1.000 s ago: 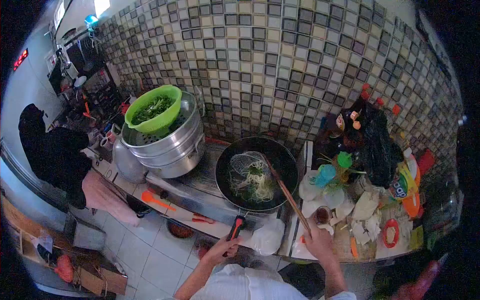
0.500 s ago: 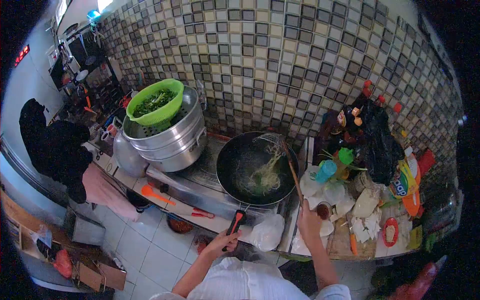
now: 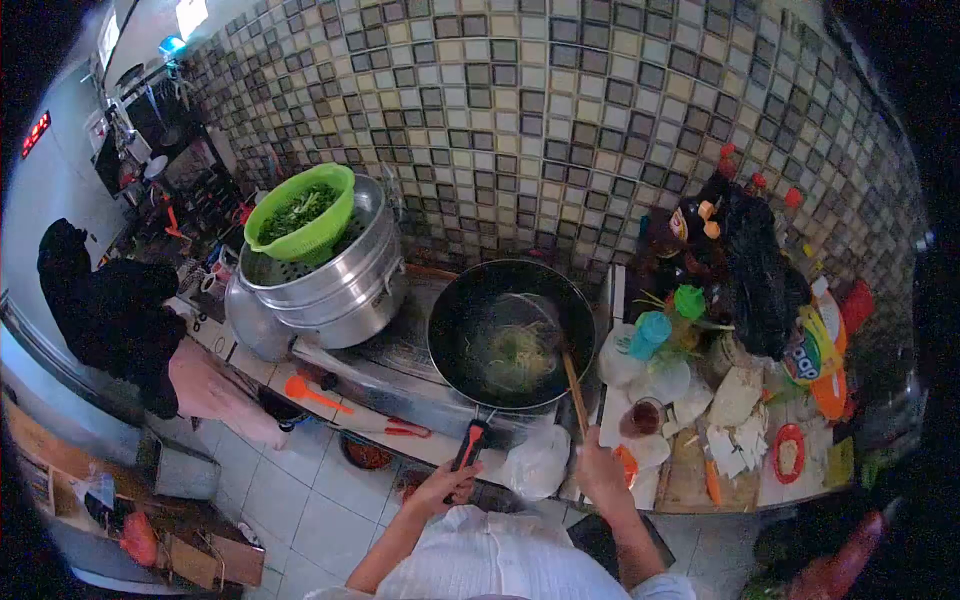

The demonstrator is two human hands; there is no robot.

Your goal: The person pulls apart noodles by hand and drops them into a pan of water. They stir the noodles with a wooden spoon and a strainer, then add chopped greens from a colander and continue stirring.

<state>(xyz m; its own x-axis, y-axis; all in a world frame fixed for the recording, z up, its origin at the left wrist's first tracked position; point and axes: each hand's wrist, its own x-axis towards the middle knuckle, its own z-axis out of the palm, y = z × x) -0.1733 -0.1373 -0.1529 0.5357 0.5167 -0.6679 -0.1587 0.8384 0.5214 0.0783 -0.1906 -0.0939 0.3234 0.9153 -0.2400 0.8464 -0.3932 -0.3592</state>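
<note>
My left hand [image 3: 447,486] is closed around the black and red handle [image 3: 470,443] of a dark wok [image 3: 455,350]. Pale noodle-like strands [image 3: 518,350] lie in cloudy liquid inside the wok. With my right hand [image 3: 604,472] I grip the wooden handle [image 3: 575,392] of a wire skimmer, whose head is down among the strands and only partly visible. A white plastic bag [image 3: 535,463] sits between my hands, just below the wok.
On the left, a green colander [image 3: 345,205] of chopped greens rests on a metal steamer pot [image 3: 350,305]. An orange spoon [image 3: 315,393] lies along the counter. To the right are a cutting board [image 3: 735,492], bottles, bags and a red dish [image 3: 789,455]. A person in black [image 3: 110,300] stands left.
My right hand has moved left and slightly down. The skimmer head and strands have come from the wok's far side down into its middle. My left hand stays on the wok handle.
</note>
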